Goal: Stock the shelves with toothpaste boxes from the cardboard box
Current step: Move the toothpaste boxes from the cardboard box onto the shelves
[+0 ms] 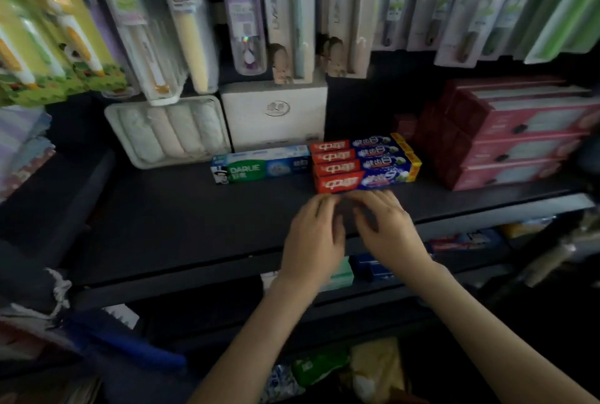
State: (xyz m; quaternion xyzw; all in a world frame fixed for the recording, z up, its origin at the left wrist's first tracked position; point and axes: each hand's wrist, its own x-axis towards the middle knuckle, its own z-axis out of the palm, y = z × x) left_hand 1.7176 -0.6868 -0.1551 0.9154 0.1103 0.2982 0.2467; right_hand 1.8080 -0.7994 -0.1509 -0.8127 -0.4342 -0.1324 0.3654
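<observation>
Stocking is judged partly done. Near the middle of the matte black shelf point(162, 209), one glossy green-and-white toothpaste box point(259, 168) is laid lengthwise. Touching it on the right, four slim red-and-blue toothpaste boxes point(363, 163) are packed side by side. The left hand point(311, 234) and right hand point(388, 228) are set against the frontmost box, fingers loosely extended, nothing gripped. The cardboard box is not seen. Rectangular dark red cartons point(506, 140) are stacked at the right end.

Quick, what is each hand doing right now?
Left hand: open, holding nothing, fingertips at the edge of the front toothpaste box.
Right hand: open too, fingertips by the same box.
</observation>
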